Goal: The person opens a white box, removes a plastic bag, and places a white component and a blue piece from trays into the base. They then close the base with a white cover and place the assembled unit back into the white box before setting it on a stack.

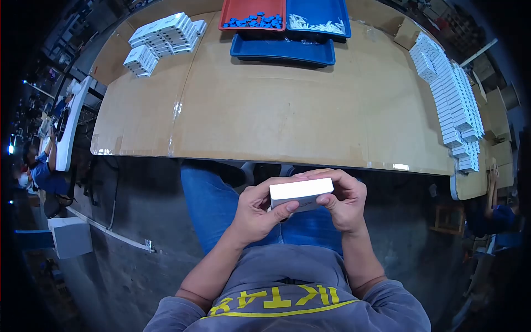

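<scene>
A small white box point(301, 188) is held between both my hands, above my lap and just short of the table's front edge. My left hand point(260, 206) grips its left end, thumb against the near face. On the other end, my right hand point(345, 200) has its thumb on the near face too and its fingers wrapped behind. The box's upper side is bright and plain; faint dark print shows on the side facing me. Its far side is hidden by my fingers.
On the cardboard-covered table point(265, 110) stand stacked white boxes point(163, 36) at left and a longer stack point(448, 99) at right. Behind are a red tray point(225, 22) of blue pieces, a blue tray point(347, 27) of white pieces and a blue tray point(282, 52) in front. People sit at both sides.
</scene>
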The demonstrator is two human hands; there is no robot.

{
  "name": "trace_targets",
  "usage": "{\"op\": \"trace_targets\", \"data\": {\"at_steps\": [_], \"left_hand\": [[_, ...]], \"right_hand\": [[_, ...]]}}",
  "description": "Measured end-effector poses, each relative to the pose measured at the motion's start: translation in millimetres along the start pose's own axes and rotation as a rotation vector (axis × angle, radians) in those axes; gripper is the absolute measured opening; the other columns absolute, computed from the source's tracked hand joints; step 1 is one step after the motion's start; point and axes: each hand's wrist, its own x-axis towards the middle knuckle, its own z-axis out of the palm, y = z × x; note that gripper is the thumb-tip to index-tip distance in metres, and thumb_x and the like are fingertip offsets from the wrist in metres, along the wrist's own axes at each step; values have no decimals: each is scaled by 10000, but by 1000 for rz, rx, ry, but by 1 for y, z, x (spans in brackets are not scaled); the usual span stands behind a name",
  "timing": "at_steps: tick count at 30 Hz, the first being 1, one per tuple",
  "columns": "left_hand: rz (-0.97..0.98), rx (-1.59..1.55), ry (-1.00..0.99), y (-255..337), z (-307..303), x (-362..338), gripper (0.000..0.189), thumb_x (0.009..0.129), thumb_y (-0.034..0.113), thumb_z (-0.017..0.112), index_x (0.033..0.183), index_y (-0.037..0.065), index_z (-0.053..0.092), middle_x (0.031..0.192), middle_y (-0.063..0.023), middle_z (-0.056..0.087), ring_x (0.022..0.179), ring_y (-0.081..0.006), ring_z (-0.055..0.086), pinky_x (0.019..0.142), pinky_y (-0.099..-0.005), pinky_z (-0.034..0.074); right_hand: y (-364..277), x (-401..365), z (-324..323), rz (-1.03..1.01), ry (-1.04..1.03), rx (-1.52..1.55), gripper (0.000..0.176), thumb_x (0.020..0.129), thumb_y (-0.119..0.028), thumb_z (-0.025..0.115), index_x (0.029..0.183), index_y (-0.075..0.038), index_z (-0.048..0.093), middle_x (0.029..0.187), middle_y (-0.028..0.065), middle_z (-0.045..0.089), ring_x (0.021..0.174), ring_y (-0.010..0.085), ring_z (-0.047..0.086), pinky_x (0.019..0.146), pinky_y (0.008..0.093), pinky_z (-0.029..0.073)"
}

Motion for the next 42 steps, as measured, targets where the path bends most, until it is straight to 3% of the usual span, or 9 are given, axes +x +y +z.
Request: {"op": "trace_targets", "data": {"at_steps": [7, 10, 13, 16, 20, 24, 28, 33, 42], "left_hand": [[-64, -274, 234, -22, 1, 6, 445, 1032, 238, 713, 1375, -23, 606, 1245, -84, 697, 1127, -133, 640, 1010, -313, 506], [-71, -583, 405, -22, 2, 10, 497, 1057, 295, 666, 1432, 0, 526, 1339, -105, 651, 1207, -183, 635, 1071, -347, 492], [-164, -683, 343, -30, -11, 9, 553, 1053, 267, 667, 1496, 10, 459, 1405, -131, 614, 1287, -217, 596, 1124, -379, 457], [-42, -324, 415, -18, -10, 19, 590, 1036, 199, 666, 1540, 19, 416, 1439, -136, 599, 1353, -226, 545, 1177, -397, 402], [46, 160, 239, -32, -37, 13, 693, 961, 163, 747, 1560, 17, 431, 1475, -121, 588, 1381, -223, 522, 1152, -357, 385], [-119, 23, 18, -19, -32, 17, 691, 876, 260, 863, 1434, -23, 573, 1382, -156, 646, 1269, -223, 621, 1103, -368, 468], [25, -93, 136, -23, -28, 15, 493, 907, 236, 832, 1288, -36, 676, 1309, -170, 682, 1240, -241, 644, 1087, -389, 503], [4, -32, 121, -15, -25, 11, 475, 868, 71, 846, 1298, -36, 676, 1239, -172, 743, 1151, -238, 708, 996, -343, 567], [100, 119, 80, -14, -30, 10, 397, 850, 38, 846, 1217, -46, 718, 1193, -187, 754, 1117, -257, 724, 978, -353, 573]], "right_hand": [[16, 16, 15, 179, 159, 125, 358, 958, -80, 770, 1263, 53, 639, 1349, 168, 667, 1224, 193, 656, 1017, 324, 552], [35, 14, 12, 219, 88, 104, 404, 917, 3, 784, 1283, 41, 619, 1396, 159, 623, 1258, 186, 628, 1046, 327, 538], [41, 14, 12, 218, 115, 126, 439, 881, 37, 804, 1275, 24, 611, 1352, 149, 641, 1231, 180, 634, 1034, 320, 537], [43, 15, 6, 142, 153, 66, 454, 844, 30, 841, 1236, 4, 612, 1260, 129, 682, 1169, 163, 657, 972, 300, 548], [27, 20, 6, 140, 162, -307, 498, 786, -14, 908, 1186, -22, 612, 1095, 86, 729, 1038, 133, 695, 871, 270, 556], [38, 15, 10, 190, 188, -126, 561, 738, -49, 953, 1174, -30, 601, 985, 57, 742, 943, 118, 715, 848, 260, 574], [45, 11, 6, 260, 128, 156, 495, 808, 1, 889, 1227, 10, 625, 1093, 83, 738, 1033, 136, 705, 897, 274, 576], [39, 11, 0, 145, 27, 15, 379, 840, 40, 838, 1190, 36, 692, 1150, 113, 726, 1093, 184, 690, 961, 333, 563], [43, 11, -3, 81, -25, 43, 394, 823, 32, 846, 1190, 39, 705, 1193, 144, 719, 1099, 207, 692, 959, 341, 566]]}}
